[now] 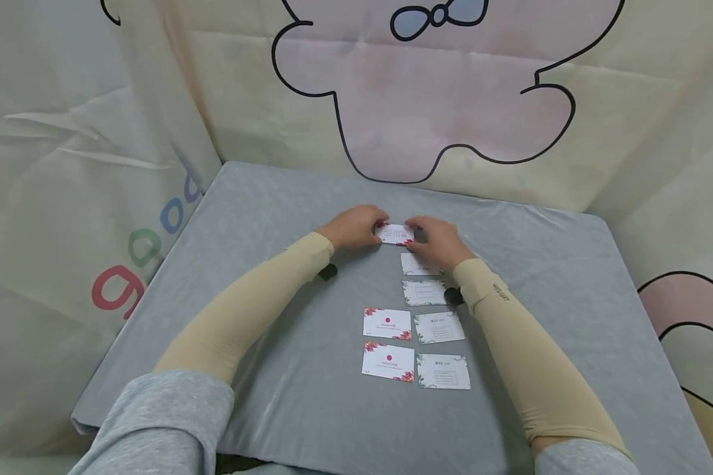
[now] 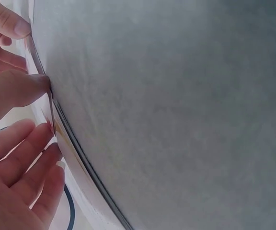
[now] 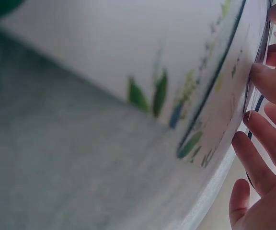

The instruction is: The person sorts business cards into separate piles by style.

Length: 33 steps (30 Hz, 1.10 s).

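Both hands hold one white card with red floral corners (image 1: 395, 233) near the far part of the table. My left hand (image 1: 354, 227) pinches its left edge between thumb and fingers. At its right edge the right hand (image 1: 438, 241) does the same. In the left wrist view the card looks thin and edge-on between the thumb (image 2: 20, 91) and fingers. A column of several white cards with green leaf corners runs toward me, from the far one (image 1: 417, 264), partly behind the right hand, to the nearest one (image 1: 443, 372).
Left of the two nearest leafy cards lie two red floral cards, an upper one (image 1: 387, 323) and a lower one (image 1: 388, 361). A grey cloth (image 1: 285, 396) covers the table. Printed curtains (image 1: 451, 119) hang behind and at both sides.
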Available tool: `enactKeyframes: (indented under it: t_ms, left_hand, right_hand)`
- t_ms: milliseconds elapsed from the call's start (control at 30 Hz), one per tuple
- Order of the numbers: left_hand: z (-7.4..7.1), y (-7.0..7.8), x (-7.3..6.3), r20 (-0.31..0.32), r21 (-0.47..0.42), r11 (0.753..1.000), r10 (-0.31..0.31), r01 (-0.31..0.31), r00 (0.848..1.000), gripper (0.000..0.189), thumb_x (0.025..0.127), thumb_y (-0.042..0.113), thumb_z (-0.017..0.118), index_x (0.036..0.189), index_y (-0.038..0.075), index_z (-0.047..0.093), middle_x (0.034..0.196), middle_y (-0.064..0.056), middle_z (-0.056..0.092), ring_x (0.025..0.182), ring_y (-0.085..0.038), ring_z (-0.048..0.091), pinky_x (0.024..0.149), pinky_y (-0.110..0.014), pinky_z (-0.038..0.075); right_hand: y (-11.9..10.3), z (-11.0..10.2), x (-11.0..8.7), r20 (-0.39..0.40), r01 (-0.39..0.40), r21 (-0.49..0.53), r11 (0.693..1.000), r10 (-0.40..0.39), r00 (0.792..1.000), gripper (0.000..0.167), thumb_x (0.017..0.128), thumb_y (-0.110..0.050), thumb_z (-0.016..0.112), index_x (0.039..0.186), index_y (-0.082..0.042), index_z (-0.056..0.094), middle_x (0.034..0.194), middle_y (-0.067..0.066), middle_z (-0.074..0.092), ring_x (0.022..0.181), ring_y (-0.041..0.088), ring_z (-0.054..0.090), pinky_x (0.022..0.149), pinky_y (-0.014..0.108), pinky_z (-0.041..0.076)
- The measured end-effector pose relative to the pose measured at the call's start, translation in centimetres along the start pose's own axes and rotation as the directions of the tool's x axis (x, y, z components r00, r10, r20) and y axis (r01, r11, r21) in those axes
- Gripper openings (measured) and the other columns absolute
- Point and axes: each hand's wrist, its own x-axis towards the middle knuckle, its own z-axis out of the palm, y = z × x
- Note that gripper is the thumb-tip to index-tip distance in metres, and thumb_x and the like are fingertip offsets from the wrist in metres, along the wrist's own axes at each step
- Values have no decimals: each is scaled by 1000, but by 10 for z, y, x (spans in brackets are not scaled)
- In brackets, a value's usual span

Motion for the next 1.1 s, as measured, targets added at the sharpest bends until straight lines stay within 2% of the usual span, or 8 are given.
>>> enactKeyframes:
  t_ms: [333,500,633,733,867,967,1100]
  left_hand:
    - [2,4,-5,14,-21,999,-33,34,999,59,101,26,77,155,10,58,140,-5,67,118,-19,59,119,-41,49]
    - [5,5,-7,15,-6,1000,-26,26,1000,60,101,26,77,155,9,57,141,-6,66,120,-19,58,119,-41,49]
    - [4,6,-18,-10,37,999,2,-1,1000,62,99,28,78,155,9,57,145,-7,64,128,-21,59,121,-41,48]
    - [3,9,-36,-39,43,999,34,-32,999,64,98,30,80,155,9,57,149,-8,63,136,-22,59,121,-42,47]
    - [8,18,-73,-49,30,996,91,-89,995,65,97,34,80,154,10,59,151,-7,64,139,-21,60,121,-40,49]
    - [17,29,-104,-36,38,987,159,-157,987,63,96,34,81,151,9,62,145,-7,68,133,-21,64,117,-39,51]
    - [34,43,-139,3,41,969,245,-245,969,64,94,36,83,147,7,64,133,-5,72,118,-19,67,109,-37,54]
  right_hand:
    - [0,2,-3,16,0,10,1000,0,1000,55,102,-23,75,153,-12,59,160,14,58,153,39,47,122,71,26]
    - [1,4,-5,20,-18,7,1000,18,1000,55,102,-25,75,153,-13,58,160,14,57,153,38,47,122,71,26]
    - [-2,4,-12,8,-5,3,1000,5,1000,56,102,-27,75,154,-16,57,161,14,56,155,38,46,125,72,23]
    - [-7,3,-27,0,37,-14,999,-37,999,56,103,-28,75,155,-16,57,161,15,56,155,40,46,125,74,21]
    - [-18,2,-61,-2,126,-51,991,-126,992,54,102,-29,76,151,-15,61,154,13,63,149,38,53,121,69,26]
    - [-27,8,-92,1,212,-82,974,-213,977,50,99,-29,80,145,-14,67,144,9,70,140,32,61,114,63,31]
    - [-42,20,-127,31,327,-122,937,-326,945,49,93,-31,86,137,-14,72,131,3,76,130,27,66,106,58,36]
